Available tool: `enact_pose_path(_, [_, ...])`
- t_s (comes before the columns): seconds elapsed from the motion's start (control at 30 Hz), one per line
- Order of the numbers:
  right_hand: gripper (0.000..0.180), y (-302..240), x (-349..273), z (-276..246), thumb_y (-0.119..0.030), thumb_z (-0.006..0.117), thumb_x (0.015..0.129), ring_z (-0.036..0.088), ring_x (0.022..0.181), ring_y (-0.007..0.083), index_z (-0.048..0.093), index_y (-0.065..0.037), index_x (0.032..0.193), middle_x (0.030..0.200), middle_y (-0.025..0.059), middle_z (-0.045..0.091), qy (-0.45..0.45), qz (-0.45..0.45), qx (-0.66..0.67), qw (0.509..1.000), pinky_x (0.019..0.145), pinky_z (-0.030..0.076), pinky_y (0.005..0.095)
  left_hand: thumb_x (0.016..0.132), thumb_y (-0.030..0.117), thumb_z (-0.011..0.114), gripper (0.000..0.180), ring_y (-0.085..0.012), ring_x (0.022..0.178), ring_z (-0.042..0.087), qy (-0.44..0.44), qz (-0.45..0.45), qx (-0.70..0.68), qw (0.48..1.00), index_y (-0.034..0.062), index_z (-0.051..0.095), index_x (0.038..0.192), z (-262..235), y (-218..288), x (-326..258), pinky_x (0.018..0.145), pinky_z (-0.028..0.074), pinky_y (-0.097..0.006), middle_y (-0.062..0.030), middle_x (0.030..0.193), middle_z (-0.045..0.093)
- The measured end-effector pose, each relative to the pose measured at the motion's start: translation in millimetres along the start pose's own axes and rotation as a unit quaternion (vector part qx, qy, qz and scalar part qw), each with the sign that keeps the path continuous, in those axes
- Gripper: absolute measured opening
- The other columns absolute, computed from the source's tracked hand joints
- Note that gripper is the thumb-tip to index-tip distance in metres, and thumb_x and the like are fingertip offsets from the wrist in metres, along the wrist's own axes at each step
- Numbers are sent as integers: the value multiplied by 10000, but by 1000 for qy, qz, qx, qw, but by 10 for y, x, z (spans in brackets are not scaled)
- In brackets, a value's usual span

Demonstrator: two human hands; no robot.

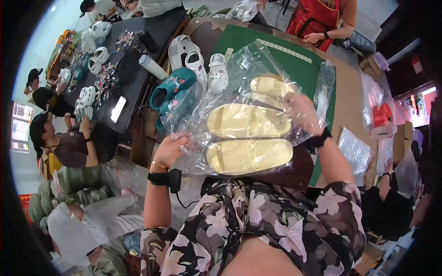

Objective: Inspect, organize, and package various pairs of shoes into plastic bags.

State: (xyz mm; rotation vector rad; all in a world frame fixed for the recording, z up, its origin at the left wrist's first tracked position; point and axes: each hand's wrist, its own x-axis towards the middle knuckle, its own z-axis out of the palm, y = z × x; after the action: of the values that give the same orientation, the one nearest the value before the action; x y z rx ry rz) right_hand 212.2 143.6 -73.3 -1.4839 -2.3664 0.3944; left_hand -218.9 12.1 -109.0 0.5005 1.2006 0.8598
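A clear plastic bag [195, 110] spreads out in front of me. My left hand [173, 148] pinches its left edge between thumb and fingers. Two pale yellow slide slippers, a nearer one [249, 156] and one behind it [248, 120], lie side by side with shiny film over them. Beyond them, another pale yellow slipper [269, 86] and part of a further one show through plastic. My right hand [301, 112] is closed on the bag at its right side, by the slippers' ends; glare from the film blurs its fingers.
Teal clogs [172, 89] and white clogs [218, 73] stand on the left. A green mat [237, 39] covers the table, with a flat clear packet [324, 87] on its right. A white bottle [152, 67] is by the dark table [131, 83], where co-workers handle clogs.
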Motion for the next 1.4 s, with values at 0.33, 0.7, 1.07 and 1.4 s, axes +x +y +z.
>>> enact_pose_path(0.33, [292,-903,-391,468,-142,665,692,603,883,338,639,-71,974,989,128,617,-55,-152,87,983,783,498,404,844,19,613,236,-196,825,620,-59,23,11,998,-25,601,1075,35,-3,112,708,501,-319,-92,948,644])
enact_pose_path(0.7, [115,816,218,-234,-23,523,780,569,830,388,608,-26,858,864,168,595,169,67,-18,983,711,464,421,772,-37,611,208,-180,705,591,39,127,-17,991,-7,612,978,-582,41,-484,638,459,-288,-79,829,640])
enact_pose_path(1.07, [685,58,628,2,-252,683,805,544,1105,230,397,-4,1376,1264,182,547,-97,180,392,897,928,431,322,800,-22,611,271,-140,861,603,-79,126,136,979,5,611,1070,-22,-112,-374,770,484,-290,-43,943,651])
enact_pose_path(1.4, [727,-240,-219,116,-236,789,616,606,1008,274,521,5,1248,1087,197,625,-199,133,131,962,862,467,342,793,-41,620,417,-123,933,594,-257,124,163,944,-21,540,1201,467,140,362,836,482,-297,-69,1016,652])
